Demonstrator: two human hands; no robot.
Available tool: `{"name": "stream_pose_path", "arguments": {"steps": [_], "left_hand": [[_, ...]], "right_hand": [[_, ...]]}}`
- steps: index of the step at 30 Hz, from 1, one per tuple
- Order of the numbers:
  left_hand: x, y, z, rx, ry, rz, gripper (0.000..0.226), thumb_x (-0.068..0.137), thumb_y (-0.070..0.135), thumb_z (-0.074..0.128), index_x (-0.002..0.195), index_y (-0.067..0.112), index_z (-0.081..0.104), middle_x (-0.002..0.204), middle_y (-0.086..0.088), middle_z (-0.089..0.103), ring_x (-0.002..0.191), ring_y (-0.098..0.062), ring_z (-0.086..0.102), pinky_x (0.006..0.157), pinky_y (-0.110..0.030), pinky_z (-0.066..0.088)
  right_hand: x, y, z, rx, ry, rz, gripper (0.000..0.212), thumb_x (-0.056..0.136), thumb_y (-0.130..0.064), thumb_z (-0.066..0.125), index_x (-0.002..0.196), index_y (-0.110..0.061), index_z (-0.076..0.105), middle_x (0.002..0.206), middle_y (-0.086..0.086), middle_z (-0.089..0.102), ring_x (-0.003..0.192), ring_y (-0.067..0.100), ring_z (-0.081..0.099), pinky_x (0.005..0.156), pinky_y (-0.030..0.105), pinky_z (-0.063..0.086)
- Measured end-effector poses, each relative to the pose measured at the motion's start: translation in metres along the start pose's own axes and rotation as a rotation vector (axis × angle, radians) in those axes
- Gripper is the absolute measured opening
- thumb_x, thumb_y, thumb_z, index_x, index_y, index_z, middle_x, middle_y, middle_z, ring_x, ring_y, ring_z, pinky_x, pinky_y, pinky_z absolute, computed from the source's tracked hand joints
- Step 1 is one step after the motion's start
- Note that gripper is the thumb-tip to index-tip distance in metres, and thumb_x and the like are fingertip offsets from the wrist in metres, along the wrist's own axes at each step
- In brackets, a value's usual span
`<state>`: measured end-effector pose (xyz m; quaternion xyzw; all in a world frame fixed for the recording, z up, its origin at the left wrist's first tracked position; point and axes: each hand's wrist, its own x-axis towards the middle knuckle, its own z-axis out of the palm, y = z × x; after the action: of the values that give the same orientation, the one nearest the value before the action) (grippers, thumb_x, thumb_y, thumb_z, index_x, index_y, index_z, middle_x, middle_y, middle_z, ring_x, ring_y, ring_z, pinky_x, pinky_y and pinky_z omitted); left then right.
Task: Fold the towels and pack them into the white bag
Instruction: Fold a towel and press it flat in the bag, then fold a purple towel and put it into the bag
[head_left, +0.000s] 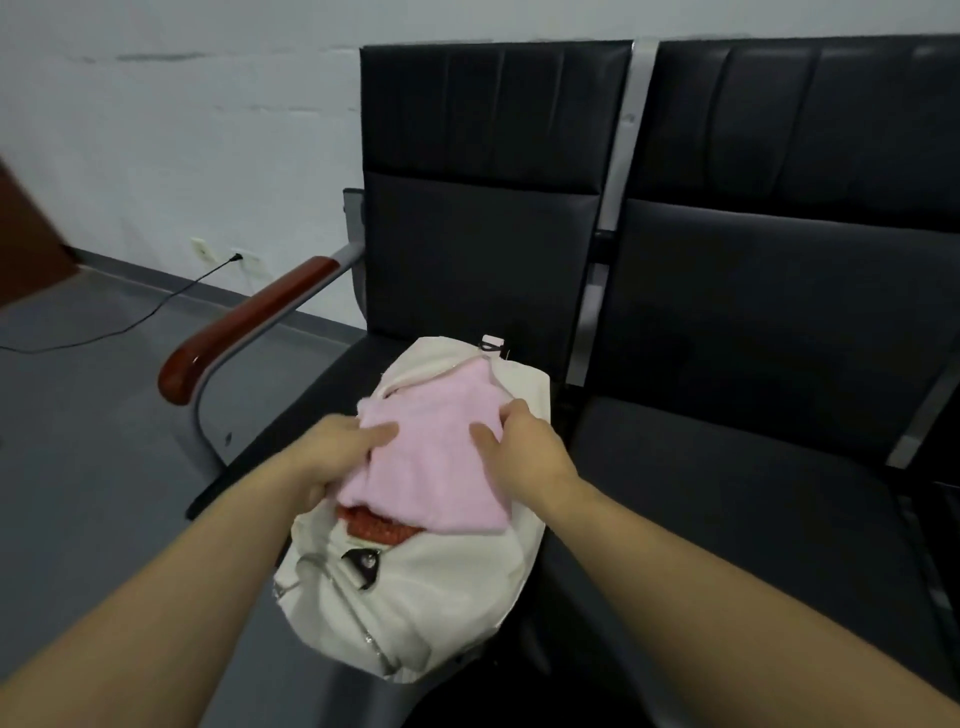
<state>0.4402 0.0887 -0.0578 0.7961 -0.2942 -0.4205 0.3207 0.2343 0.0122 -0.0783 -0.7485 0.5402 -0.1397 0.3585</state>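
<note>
While the white bag (415, 597) lies on the left black seat (291, 431), both hands grip a folded pink towel (436, 457) at its mouth: left hand (332, 452) on one edge, right hand (519, 441) opposite. A red towel (379, 525) shows beneath.

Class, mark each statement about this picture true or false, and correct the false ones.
1. Both hands hold the pink towel. True: left hand and right hand grip its sides.
2. The white bag lies on the floor. False: it lies on the black seat.
3. An orange-red towel shows beneath the pink one. True.
4. The armrest is blue. False: it is reddish-brown.
</note>
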Motion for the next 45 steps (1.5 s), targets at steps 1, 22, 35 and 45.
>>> {"name": "stream_pose_path", "arguments": {"steps": [1, 22, 35, 45], "left_hand": [[0.002, -0.006, 0.004, 0.174, 0.025, 0.006, 0.047, 0.095, 0.038, 0.068, 0.125, 0.002, 0.062, 0.113, -0.011, 0.07, 0.093, -0.025, 0.069, 0.083, -0.038, 0.057], [0.037, -0.022, 0.123, 1.228, -0.095, 0.673, 0.097, 0.055, 0.092, -0.029, 0.143, 0.053, -0.034, 0.161, 0.006, -0.04, 0.145, -0.029, -0.041, 0.115, -0.066, -0.021], [0.012, -0.055, 0.099, 0.628, 0.114, 0.698, 0.093, 0.075, 0.097, 0.016, 0.155, 0.05, 0.026, 0.164, 0.027, -0.002, 0.152, 0.002, -0.014, 0.124, -0.045, -0.014], [-0.051, 0.045, 0.141, 0.668, 0.109, 0.804, 0.066, 0.102, 0.06, 0.034, 0.161, 0.036, 0.016, 0.169, 0.015, 0.001, 0.156, -0.007, -0.005, 0.126, -0.044, -0.005]], "right_hand": [[-0.003, 0.001, 0.001, -0.144, 0.014, -0.034, 0.052, 0.103, -0.051, 0.041, 0.139, -0.014, 0.04, 0.121, 0.009, 0.063, 0.106, 0.031, 0.061, 0.084, 0.039, 0.051], [-0.034, 0.022, -0.045, -0.014, -0.076, -0.312, 0.082, 0.097, -0.071, 0.02, 0.053, -0.02, 0.067, 0.062, -0.003, 0.069, 0.064, 0.011, 0.062, 0.073, 0.024, 0.051], [-0.056, 0.027, -0.06, -0.158, -0.166, -0.424, 0.063, 0.101, -0.064, 0.024, 0.096, -0.021, 0.07, 0.098, -0.005, 0.066, 0.097, 0.013, 0.058, 0.091, 0.04, 0.049], [-0.098, 0.116, -0.15, -0.377, 0.049, -0.174, 0.06, 0.103, -0.058, 0.031, 0.155, -0.027, 0.035, 0.161, -0.004, 0.034, 0.15, 0.015, 0.026, 0.122, 0.037, 0.025]]}}
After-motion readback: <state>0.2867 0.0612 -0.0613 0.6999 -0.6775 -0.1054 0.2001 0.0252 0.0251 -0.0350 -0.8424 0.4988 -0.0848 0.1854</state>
